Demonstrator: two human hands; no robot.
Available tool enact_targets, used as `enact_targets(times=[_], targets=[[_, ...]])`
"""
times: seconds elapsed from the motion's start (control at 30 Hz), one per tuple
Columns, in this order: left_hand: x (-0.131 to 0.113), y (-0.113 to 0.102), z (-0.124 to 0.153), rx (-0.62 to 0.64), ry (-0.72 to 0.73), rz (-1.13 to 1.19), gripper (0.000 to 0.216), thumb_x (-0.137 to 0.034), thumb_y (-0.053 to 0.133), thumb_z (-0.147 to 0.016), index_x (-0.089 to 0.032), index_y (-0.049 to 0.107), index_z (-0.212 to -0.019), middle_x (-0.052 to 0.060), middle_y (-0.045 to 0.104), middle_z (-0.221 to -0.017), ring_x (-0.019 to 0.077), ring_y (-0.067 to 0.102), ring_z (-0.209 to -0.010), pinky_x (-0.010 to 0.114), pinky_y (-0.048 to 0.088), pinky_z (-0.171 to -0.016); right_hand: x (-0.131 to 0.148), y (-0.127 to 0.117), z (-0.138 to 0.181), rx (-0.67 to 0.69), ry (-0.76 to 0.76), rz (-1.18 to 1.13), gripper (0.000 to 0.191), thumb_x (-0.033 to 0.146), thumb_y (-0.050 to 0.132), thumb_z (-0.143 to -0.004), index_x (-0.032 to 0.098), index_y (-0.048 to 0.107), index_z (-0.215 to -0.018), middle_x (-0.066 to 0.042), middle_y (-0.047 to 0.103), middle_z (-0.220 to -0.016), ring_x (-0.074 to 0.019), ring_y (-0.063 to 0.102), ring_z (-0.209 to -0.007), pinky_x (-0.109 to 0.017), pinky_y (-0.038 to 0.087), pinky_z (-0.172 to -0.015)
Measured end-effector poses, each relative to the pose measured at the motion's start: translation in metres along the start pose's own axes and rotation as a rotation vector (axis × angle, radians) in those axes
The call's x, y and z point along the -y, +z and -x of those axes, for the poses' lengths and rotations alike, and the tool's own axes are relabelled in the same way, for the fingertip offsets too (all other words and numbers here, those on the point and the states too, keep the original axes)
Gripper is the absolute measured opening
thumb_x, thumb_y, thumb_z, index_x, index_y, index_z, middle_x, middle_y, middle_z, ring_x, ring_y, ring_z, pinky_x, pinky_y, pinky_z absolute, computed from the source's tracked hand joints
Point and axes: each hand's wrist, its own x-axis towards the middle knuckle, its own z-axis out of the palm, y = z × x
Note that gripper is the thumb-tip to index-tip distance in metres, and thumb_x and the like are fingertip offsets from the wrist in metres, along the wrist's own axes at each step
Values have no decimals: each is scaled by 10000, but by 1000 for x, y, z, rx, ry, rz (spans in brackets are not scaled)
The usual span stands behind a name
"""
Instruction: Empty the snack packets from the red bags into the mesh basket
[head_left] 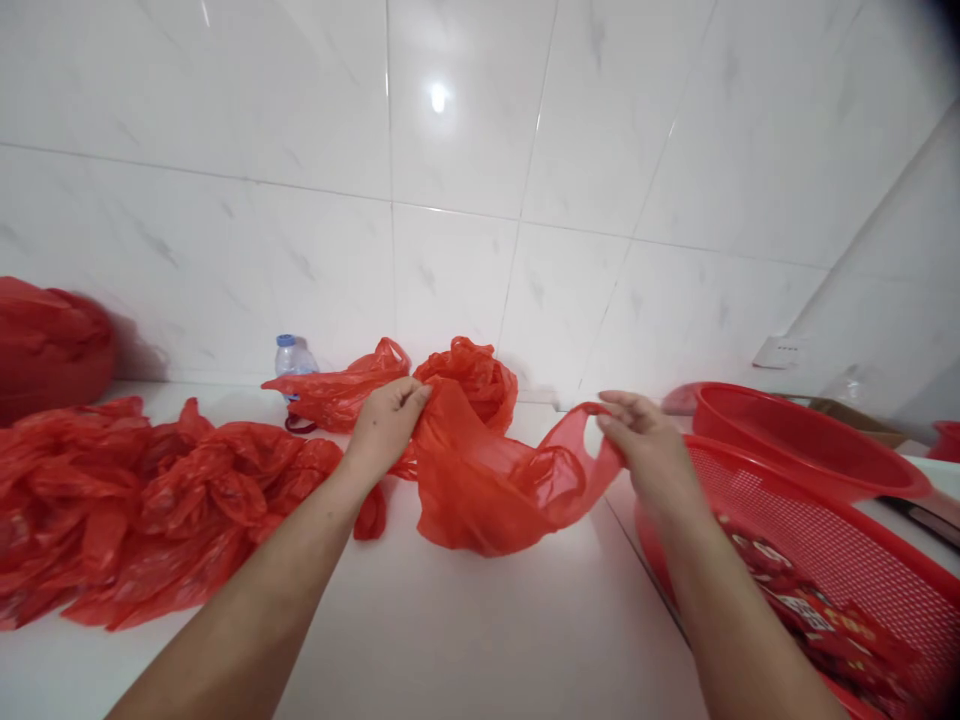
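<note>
Bag (480, 495) in thin, creased, translucent red

red bag (472, 495), grey-veined white tiles (461, 140)

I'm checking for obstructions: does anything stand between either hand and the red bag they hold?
Nothing visible does: the left hand pinches one side of the red bag, and the right hand grips its handle loop. The red mesh basket lies off to the right.

Head view — forward and down
</note>
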Motion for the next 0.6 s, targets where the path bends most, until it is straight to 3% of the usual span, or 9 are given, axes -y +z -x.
enact_targets(times=[0.07,0.17,0.27,0.33,0.47,0.53,0.6], targets=[[9,4,-1,40,-80,117,310,-398,484,-829,-189,446,-603,-49,412,-519,96,389,-470,220,281,-460,4,0,0,29,0,45,307,311,709,-689,212,638,-970,-38,667,-883,-108,547,-589,-233,405,-506],[17,5,2,30,-151,262,282,-396,514,-818,-186,466,-635,-58,420,-518,82,377,-452,198,292,-443,17,-2,3,2,-168,-40,294,293,669,-742,250,622,-1028,-19,641,-898,-85,512,-558,-233,410,-508],[19,3,7,57,-213,368,281,-403,540,-816,-183,479,-652,-58,444,-545,74,403,-470,179,337,-456,20,-5,7,3,-261,-47,301,304,652,-763,257,610,-1057,-40,626,-993,-154,605,-797,-303,494,-707],[21,2,12,118,-271,446,278,-432,560,-812,-181,519,-700,-43,505,-606,81,469,-519,179,388,-491,8,-7,10,-22,-259,-26,375,336,642,-773,268,569,-1135,-57,582,-1154,-204,583,-1011,-367,481,-850],[29,-3,27,198,-332,658,405,-489,589,-794,-204,575,-1081,74,638,-1030,187,625,-875,286,512,-704,-39,-13,21,-140,-226,-69,606,418,644,-746,314,408,-1295,-68,403,-1397,-233,454,-1236,-424,418,-977],[36,-6,37,239,-321,735,581,-483,649,-750,-233,495,-1252,130,546,-1276,261,564,-1111,365,502,-838,-60,-16,32,-154,-184,-75,714,439,659,-716,321,337,-1343,-82,338,-1451,-248,405,-1288,-429,417,-985],[44,-8,48,302,-331,735,701,-405,747,-671,-252,473,-1298,146,447,-1395,298,462,-1249,404,459,-933,-73,-19,46,-133,-134,-49,832,426,678,-695,326,245,-1398,-86,292,-1486,-258,372,-1318,-429,417,-992]])
